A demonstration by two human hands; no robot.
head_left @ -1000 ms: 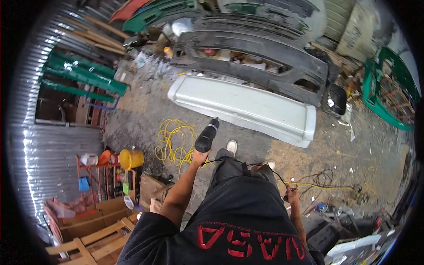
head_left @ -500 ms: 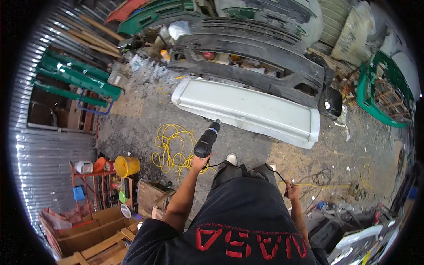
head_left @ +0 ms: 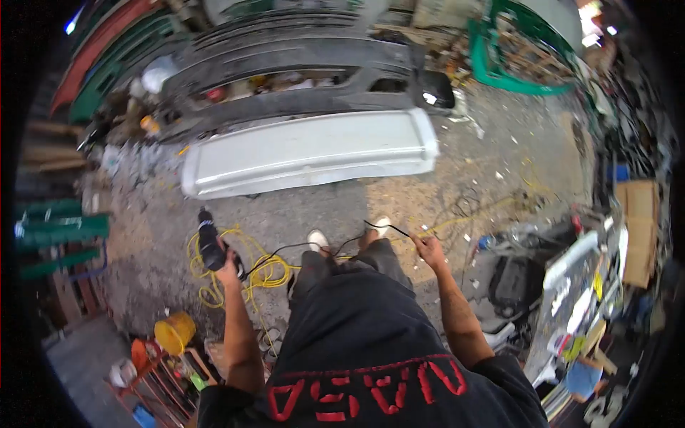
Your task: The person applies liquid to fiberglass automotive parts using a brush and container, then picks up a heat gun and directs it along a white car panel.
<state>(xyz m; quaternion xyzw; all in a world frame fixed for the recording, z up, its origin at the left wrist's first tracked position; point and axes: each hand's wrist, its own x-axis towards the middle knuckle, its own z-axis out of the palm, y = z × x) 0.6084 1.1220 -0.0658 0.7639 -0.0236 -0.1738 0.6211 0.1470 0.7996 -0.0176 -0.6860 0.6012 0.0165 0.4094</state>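
My left hand (head_left: 228, 268) is closed round the handle of a black corded heat gun (head_left: 209, 241), its nozzle pointing away from me toward the floor ahead. A black cord (head_left: 282, 247) runs from the gun across in front of my legs. In my right hand (head_left: 429, 251) is a stretch of black power cord (head_left: 389, 227), pinched between the fingers. Beyond my feet lies a long white panel (head_left: 307, 151), apart from both hands. Loops of yellow extension cord (head_left: 267, 274) lie on the floor by the heat gun.
Large dark bumpers (head_left: 285, 60) are piled behind the white panel. A green frame part (head_left: 492, 78) stands at the far right. At lower left are a yellow bucket (head_left: 175, 333) and a red rack (head_left: 160, 381). A black plastic part (head_left: 515, 285) and assorted scrap lie to my right.
My view has turned to the right, so the surroundings appear shifted left. My right hand has lifted the black cord outward and forward. My left hand still holds the heat gun, now farther from my body.
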